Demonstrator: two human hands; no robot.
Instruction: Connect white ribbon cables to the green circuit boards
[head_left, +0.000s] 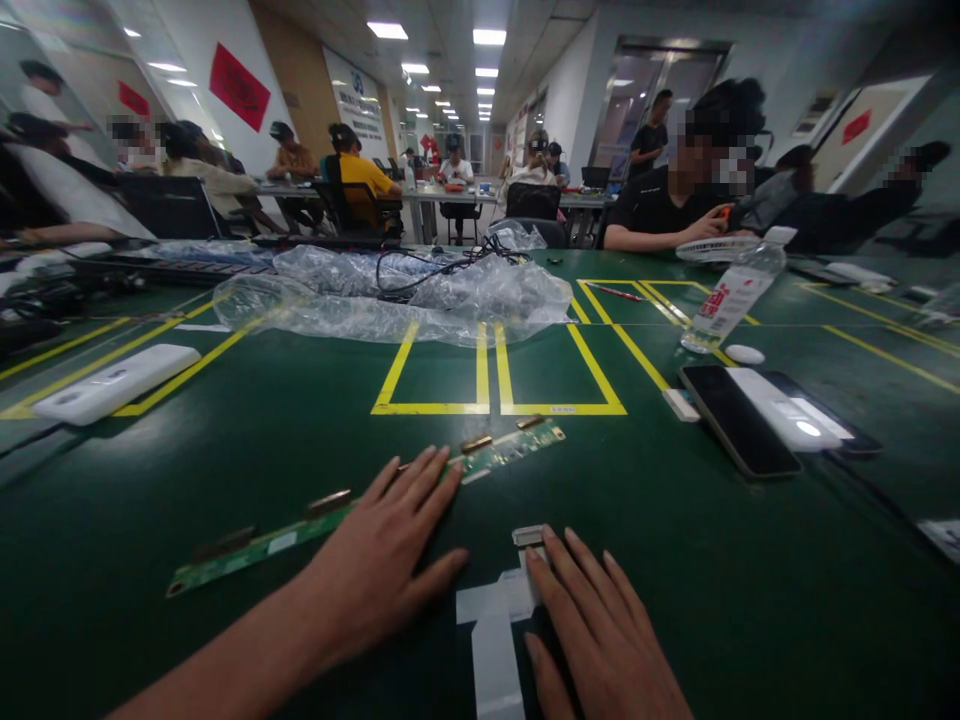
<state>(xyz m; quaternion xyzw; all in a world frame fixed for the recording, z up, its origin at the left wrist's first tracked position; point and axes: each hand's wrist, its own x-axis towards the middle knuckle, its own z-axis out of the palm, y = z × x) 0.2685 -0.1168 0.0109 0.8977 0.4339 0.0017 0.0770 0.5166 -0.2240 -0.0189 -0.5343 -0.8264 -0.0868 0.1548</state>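
A long narrow green circuit board (255,545) lies slantwise on the dark green table (750,600), with small brass connectors along its far edge. My left hand (390,545) rests flat on the middle of the board, fingers stretched out. A white flat ribbon cable (491,625) with a small grey connector end (527,535) lies in front of me. My right hand (600,625) lies flat on the cable, fingers extended, fingertips beside the connector end.
Yellow tape boxes (495,405) mark the table. Beyond them lies crumpled clear plastic wrap (390,295) with black wires. To the right are a black phone (739,420), a white device (784,410) and a water bottle (731,300). A white device (112,383) lies left. People sit at tables beyond.
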